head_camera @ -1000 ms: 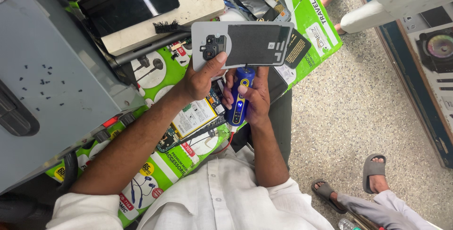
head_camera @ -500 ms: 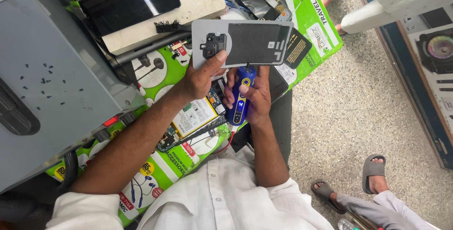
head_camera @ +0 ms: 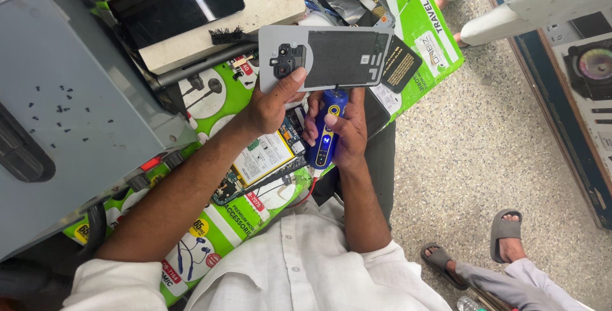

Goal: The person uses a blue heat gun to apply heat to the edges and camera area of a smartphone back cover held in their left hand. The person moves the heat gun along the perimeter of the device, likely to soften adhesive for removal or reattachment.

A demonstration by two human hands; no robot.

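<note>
Grey phone back cover point(head_camera: 331, 56) in left hand point(head_camera: 271, 103); right hand point(head_camera: 347, 135) grips blue tool point(head_camera: 326, 129).

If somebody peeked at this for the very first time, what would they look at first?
Probably the grey phone back cover with its dark camera block, held up in the middle by the left hand. Just under it, the right hand grips a blue pen-shaped power tool with a tiny glowing light. Below them, an opened phone lies on bright green packaging.
</note>
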